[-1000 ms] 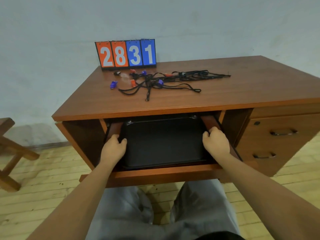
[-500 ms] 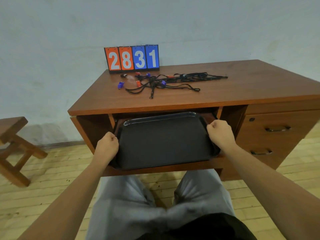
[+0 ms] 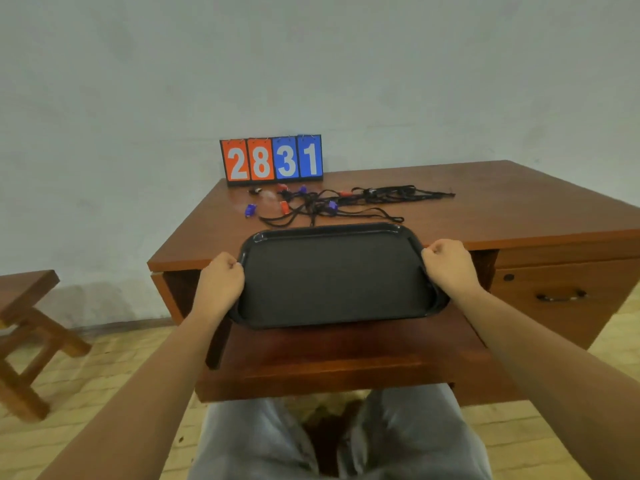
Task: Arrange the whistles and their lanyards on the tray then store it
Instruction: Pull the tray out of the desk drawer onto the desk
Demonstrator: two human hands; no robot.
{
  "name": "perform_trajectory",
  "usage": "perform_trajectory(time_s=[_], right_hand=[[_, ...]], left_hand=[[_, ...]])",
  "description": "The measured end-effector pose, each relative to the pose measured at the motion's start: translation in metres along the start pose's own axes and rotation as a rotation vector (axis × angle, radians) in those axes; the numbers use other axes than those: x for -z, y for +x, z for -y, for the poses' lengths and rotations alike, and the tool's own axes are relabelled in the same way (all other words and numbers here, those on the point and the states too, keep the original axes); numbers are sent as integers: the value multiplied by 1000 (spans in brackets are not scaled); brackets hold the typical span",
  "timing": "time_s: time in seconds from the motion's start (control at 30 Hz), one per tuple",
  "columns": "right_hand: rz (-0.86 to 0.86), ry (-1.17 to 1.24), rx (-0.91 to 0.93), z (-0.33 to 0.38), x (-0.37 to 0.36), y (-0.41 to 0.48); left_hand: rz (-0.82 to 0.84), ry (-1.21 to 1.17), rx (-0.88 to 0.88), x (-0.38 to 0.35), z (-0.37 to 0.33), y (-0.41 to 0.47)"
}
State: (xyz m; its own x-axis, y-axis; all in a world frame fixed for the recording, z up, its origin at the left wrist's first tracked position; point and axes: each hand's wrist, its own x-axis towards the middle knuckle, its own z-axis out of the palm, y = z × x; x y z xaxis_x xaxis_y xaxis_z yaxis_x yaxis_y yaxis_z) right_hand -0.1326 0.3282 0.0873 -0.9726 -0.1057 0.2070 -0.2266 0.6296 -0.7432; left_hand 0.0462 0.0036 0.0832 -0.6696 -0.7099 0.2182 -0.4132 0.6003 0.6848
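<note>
Wooden desk (image 3: pixel 502 209), black tray (image 3: pixel 332 282) between fingers (image 3: pixel 231 267) curled round both short edges

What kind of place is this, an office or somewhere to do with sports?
Probably a sports hall office or equipment room: a flip scoreboard showing 2831 stands on a wooden desk, whistles and lanyards lie before it, and the floor is pale wood planks.

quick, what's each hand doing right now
Left hand: curled round the left edge of the black plastic tray.
Right hand: curled round the tray's right edge.
</note>
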Motion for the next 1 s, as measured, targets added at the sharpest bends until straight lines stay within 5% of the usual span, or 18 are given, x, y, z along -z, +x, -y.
perform_trajectory(time_s=[0.53, 1.0], right_hand=[[211, -434, 54, 27, -55, 124], [249, -474, 46, 40, -84, 182]], left_hand=[[273, 432, 34, -28, -21, 139], [218, 344, -69, -41, 5, 203]])
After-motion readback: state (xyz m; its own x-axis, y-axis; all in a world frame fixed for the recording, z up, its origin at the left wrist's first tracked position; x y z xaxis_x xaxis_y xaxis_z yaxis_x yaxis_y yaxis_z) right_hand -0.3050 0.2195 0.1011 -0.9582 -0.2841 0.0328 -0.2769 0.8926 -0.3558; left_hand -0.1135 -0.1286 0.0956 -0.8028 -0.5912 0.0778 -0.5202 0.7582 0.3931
